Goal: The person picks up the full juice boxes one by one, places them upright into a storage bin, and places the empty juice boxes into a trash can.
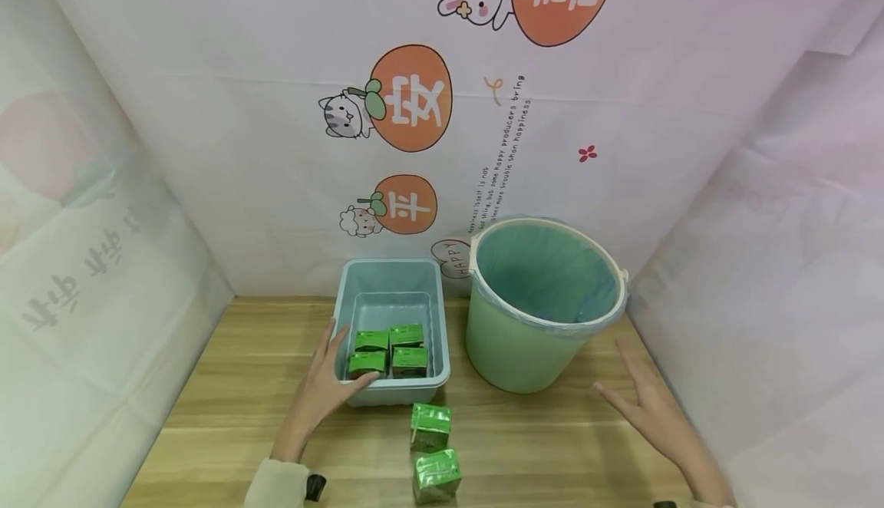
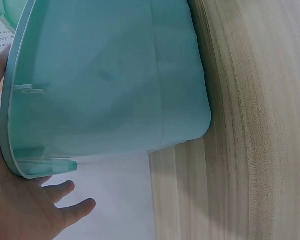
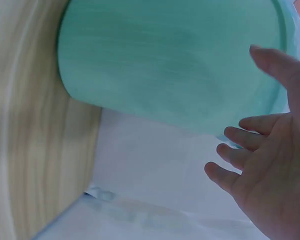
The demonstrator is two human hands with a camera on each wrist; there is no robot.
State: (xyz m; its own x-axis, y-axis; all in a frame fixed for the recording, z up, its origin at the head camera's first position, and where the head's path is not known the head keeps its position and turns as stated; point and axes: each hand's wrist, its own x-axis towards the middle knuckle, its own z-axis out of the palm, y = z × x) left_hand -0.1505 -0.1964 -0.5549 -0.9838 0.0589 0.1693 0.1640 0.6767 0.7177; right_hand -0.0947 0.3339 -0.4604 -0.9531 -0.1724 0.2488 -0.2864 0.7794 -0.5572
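My left hand (image 1: 321, 385) is at the near left corner of a pale blue plastic basin (image 1: 407, 396). Its thumb lies by the front rim and its other fingers spread along the left side. In the left wrist view, the left hand (image 2: 25, 207) has its fingers splayed past the rim. Several small green cartons (image 1: 368, 362) sit together in the basin's near end. My right hand (image 1: 652, 408) hovers to the right of a green bucket (image 1: 518, 347), apart from it. Its fingers are spread and hold nothing, as the right hand (image 3: 275, 165) also shows in the right wrist view.
Two more green cartons, a farther one (image 1: 431, 427) and a nearer one (image 1: 437, 477), stand on the wooden table (image 1: 228, 400) before the basin. A thin bag lines the bucket. White printed sheeting (image 1: 276, 147) closes the back and both sides.
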